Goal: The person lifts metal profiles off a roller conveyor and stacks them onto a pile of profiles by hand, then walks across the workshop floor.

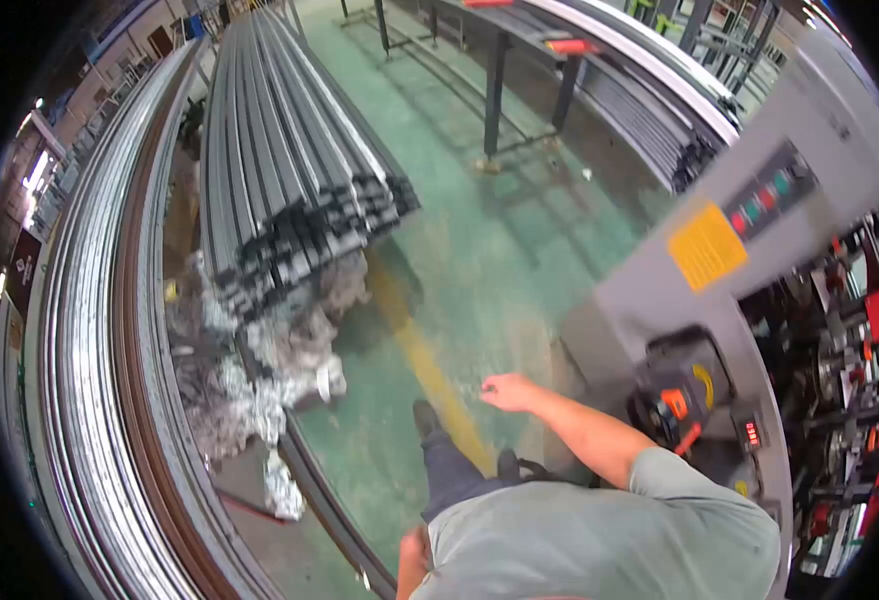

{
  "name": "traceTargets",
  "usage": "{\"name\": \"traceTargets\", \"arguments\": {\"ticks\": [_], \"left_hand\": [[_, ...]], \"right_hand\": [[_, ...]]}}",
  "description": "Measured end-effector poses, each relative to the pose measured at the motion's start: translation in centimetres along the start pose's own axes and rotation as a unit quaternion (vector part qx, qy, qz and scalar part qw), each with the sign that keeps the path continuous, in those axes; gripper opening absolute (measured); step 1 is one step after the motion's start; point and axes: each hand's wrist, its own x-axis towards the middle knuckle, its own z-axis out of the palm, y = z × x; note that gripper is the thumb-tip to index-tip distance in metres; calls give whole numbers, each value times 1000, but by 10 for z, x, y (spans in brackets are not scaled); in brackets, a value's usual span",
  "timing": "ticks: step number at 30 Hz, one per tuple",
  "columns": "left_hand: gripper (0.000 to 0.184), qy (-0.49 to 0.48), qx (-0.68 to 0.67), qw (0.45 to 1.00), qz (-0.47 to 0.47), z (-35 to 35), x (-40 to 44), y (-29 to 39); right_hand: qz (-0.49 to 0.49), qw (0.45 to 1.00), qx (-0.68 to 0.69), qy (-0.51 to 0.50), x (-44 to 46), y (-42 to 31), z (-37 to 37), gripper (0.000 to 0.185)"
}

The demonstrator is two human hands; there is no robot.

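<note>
My right hand [507, 391] is stretched forward over the green floor, beside the grey machine cabinet [600, 330]. Its fingers are curled together; whatever they may hold is too small to make out. Low by my hip hangs my left hand [415, 556], near the side of the grey shirt [580, 540], with its fingers mostly hidden. Nearest to the right arm on the cabinet are a black and orange device [675, 402] in a recess and a small red digital display [753, 432].
Long dark metal profiles [280, 130] are stacked ahead on the left, above crumpled wrapping [280, 380]. Silvery bars [90, 330] run along the far left. A dark-legged rack [495, 95] stands ahead. The cabinet carries a button panel [768, 195] and a yellow label [708, 247].
</note>
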Motion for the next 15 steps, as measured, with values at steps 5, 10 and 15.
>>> {"name": "traceTargets", "arguments": {"ticks": [5,10,15], "left_hand": [[18,15,275,960,46,-48,67,106],[15,-24,-88,996,-18,-110,203,331],[15,-110,-167,961,189,-57,212,690]], "right_hand": [[80,985,99,113,135,27,-109,42],[84,984,131,90,155,17,-233,37],[102,939,195,264,200,13,-390,33]]}}
